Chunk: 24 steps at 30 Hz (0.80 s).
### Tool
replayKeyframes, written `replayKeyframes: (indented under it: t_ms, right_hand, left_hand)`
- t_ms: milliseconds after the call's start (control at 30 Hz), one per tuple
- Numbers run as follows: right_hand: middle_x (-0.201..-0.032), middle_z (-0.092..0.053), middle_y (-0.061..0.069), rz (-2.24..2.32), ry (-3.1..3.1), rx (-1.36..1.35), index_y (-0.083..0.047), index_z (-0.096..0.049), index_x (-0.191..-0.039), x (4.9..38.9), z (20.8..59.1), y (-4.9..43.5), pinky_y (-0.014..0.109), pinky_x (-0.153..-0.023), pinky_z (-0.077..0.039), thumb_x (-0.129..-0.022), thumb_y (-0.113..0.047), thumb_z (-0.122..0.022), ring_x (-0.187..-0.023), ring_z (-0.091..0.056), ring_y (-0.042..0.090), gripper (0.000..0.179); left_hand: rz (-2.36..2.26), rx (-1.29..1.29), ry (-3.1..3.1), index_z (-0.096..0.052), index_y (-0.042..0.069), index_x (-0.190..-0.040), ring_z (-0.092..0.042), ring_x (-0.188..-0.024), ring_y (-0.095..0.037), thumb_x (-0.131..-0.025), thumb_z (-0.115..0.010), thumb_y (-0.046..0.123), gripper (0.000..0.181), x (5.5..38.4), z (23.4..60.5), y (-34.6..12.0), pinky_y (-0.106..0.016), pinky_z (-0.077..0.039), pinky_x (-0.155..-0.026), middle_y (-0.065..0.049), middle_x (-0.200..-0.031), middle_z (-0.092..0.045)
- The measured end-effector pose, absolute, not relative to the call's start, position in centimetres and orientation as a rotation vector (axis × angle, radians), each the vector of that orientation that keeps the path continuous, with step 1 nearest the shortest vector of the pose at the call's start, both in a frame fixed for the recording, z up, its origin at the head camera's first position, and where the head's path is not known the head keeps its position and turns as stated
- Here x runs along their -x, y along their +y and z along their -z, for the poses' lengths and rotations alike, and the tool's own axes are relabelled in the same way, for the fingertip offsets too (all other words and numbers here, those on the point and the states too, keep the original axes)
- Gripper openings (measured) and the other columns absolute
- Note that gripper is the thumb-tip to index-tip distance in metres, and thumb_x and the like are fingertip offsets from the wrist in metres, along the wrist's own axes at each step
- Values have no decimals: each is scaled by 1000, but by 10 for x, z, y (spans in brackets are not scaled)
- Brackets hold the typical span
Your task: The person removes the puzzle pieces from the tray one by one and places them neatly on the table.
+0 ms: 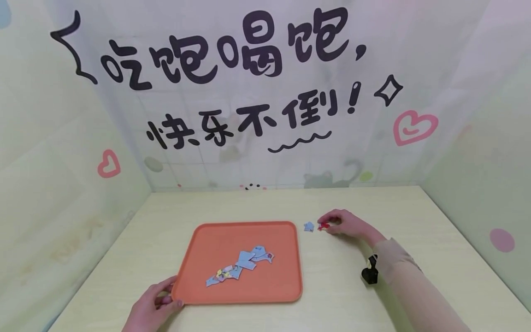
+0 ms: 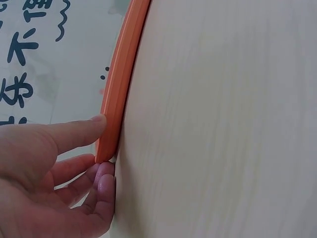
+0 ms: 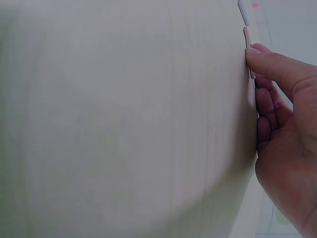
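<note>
The right hand (image 1: 350,225) pinches with its fingers (image 3: 272,64) the red piece (image 1: 324,226), rightward of the tray (image 1: 205,246) that the left hand (image 1: 150,306) grips.

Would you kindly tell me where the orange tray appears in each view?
Head: the orange tray lies below centre, slightly left.
Left wrist: the tray's edge shows as a steep band left of centre, reaching the top.
Right wrist: not in it.
Shared landmark: the pale tabletop, in all three.

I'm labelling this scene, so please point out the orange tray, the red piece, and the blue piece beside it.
Orange tray (image 1: 216,243): head view, bare floor toward its far side.
Red piece (image 1: 323,226): head view, its exposed red surface.
Blue piece (image 1: 309,227): head view, middle of its surface.
</note>
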State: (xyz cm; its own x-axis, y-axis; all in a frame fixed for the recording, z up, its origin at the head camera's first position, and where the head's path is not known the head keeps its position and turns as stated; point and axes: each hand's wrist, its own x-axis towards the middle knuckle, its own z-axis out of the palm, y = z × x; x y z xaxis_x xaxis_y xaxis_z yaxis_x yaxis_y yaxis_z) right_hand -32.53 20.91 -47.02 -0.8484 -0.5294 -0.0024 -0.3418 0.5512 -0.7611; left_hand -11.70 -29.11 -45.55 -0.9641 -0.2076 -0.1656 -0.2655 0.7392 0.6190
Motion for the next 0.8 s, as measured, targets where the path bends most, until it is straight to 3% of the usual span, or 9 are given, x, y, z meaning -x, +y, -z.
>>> replayKeyframes:
  t_ms: [300, 533, 800]
  right_hand:
    - [-124, -66, 14, 1186, 2558, 748, -6, -68, -121, 325, 472, 208, 39, -100, -44, -92, -10, -68, -113, -56, 26, 30]
    - [-125, -65, 14, 1171, 2553, 745, -7, -67, -122, 326, 473, 207, 43, -101, -43, -92, -12, -68, -113, -55, 26, 30]
    - [-120, -66, 12, 1134, 2640, 744, -6, -67, -123, 326, 466, 201, 36, -93, -46, -88, -13, -73, -105, -56, 22, 36]
  left_hand:
    - [-1042, 363, 2855, -50, -1, -141, -63, -93, -17, -81, -81, 20, 70, 117, 456, -293, -24, -53, -73, -18, -118, -59]
    - [-1051, 359, 2856, -50, -1, -141, -64, -93, -18, -82, -81, 20, 70, 113, 455, -294, -23, -53, -73, -18, -118, -59]
    - [-1069, 350, 2863, -51, 3, -142, -61, -91, -12, -83, -80, 19, 68, 110, 453, -295, -16, -49, -72, -14, -120, -60]
